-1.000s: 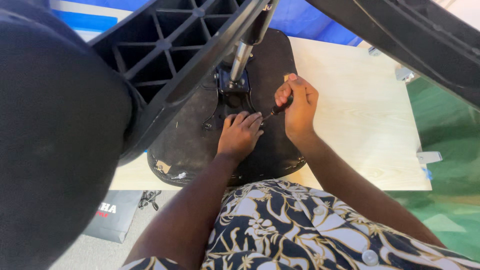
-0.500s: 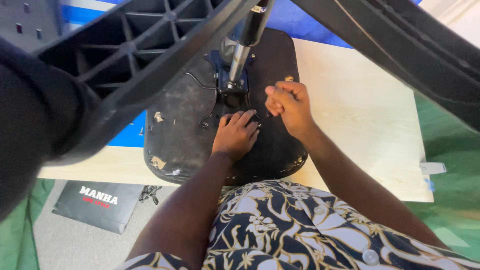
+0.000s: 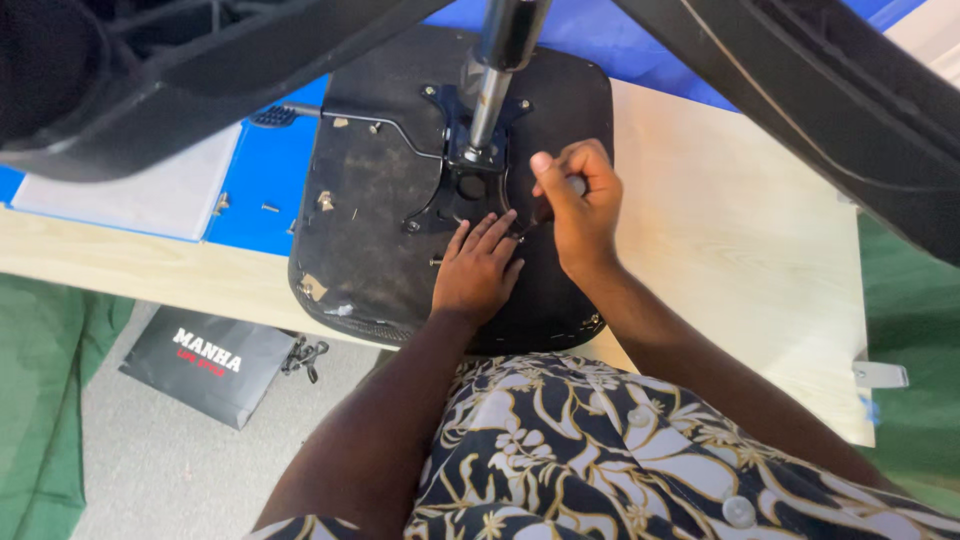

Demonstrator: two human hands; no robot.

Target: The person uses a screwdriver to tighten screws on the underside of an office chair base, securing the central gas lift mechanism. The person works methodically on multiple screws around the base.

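From the head camera I see more of the scene than half a second ago: the view has dropped back, the black chair seat point(image 3: 400, 200) now shows almost whole, and my right hand point(image 3: 578, 205) has shifted up beside the metal post. The seat lies upside down on the pale tabletop point(image 3: 740, 250), dusty and scuffed, with one dark mounting plate point(image 3: 470, 170) and one gas cylinder point(image 3: 492, 85) rising from it. My left hand point(image 3: 478, 268) lies flat on the seat, fingers spread and holding nothing; the right is fisted around a small dark tool point(image 3: 528, 225). Two hands, one seat, several loose screws point(image 3: 270, 208) on the blue board
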